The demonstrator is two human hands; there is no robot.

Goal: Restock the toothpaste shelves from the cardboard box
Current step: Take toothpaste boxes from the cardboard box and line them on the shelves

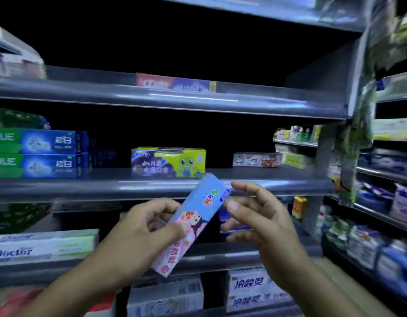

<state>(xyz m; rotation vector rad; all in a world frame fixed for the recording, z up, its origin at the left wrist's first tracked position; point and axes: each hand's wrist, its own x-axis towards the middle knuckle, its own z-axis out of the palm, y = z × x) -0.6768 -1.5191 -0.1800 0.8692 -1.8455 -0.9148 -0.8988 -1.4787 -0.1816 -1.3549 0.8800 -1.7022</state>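
Two hands meet around a long blue-and-pink cardboard toothpaste carton [198,216]. It hangs in the air in front of the grey metal shelf edge [83,187], tilted, with its blue end up to the right and its pink end down toward the person. The left hand [147,225] grips the carton near its middle, thumb across the printed face and fingers curled behind. The right hand [257,216] is beside the blue end, fingers spread and loosely bent, holding nothing. Its thumb lies right at the carton's edge; whether it touches cannot be told. Both forearms rise from the bottom of the view.

The carton shows a cartoon child and blurred red characters that cannot be read. On the shelf just behind it stands a purple and yellow-green children's carton [168,162] with a cartoon face. To the left, stacked green-and-blue cartons [37,154] read "ARLIE" and "超白". Lower left, white cartons [37,245] read "Doctor". Lower right, white-and-blue cartons [250,289] read "冷酸灵".
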